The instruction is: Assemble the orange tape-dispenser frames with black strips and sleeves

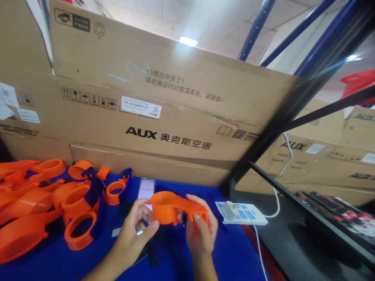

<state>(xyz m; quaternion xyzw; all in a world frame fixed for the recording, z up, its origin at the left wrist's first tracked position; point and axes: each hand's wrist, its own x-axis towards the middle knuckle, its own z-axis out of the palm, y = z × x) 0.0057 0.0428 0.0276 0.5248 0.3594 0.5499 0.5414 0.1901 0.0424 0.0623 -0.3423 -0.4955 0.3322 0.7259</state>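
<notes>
An orange plastic tape dispenser (165,208), with a round hoop and a broad arm, is held up over the blue table. My right hand (202,230) is closed around the arm's end, thumb in front and fingers behind. At the hoop's left edge, my left hand (139,224) pinches the rim between thumb and curled fingers; part of those fingers is hidden. Behind the hoop lies a phone (146,188) with a lit screen. A dark tool (152,253) and a pale flat strip (116,232) lie beneath my left hand, partly covered.
Several orange tape dispensers (35,205), some with dark blue parts, are heaped at the left. A white power strip (241,213) with a plugged-in charger and cable sits right. Large cardboard boxes (175,164) stand behind the blue table (234,253). A dark rack post (263,136) slants at right.
</notes>
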